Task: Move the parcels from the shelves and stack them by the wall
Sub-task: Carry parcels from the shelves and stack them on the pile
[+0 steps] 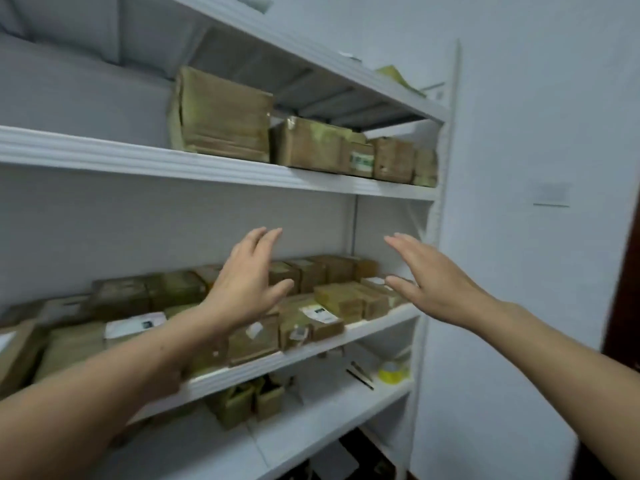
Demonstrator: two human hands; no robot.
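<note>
Left hand [247,282]: I am holding it up before the middle shelf [311,348], fingers wide, gripping nothing.
Right hand [434,285]: I am holding it likewise, wide.
Parcels [341,301]: they are lying on this shelf.

- Middle shelf [346,337]: above the parcels [334,299] you have open room up to the upper shelf [207,168]. Your left hand [247,289] and right hand [429,282] hover before it.
- The post [434,237] closes the right end.
- Upper shelf: boxes [221,116] fill the right part, and the left part is free.
- Lower shelf [329,410]: bare board lies between the small boxes [242,403] and the tape roll [391,372].
</note>
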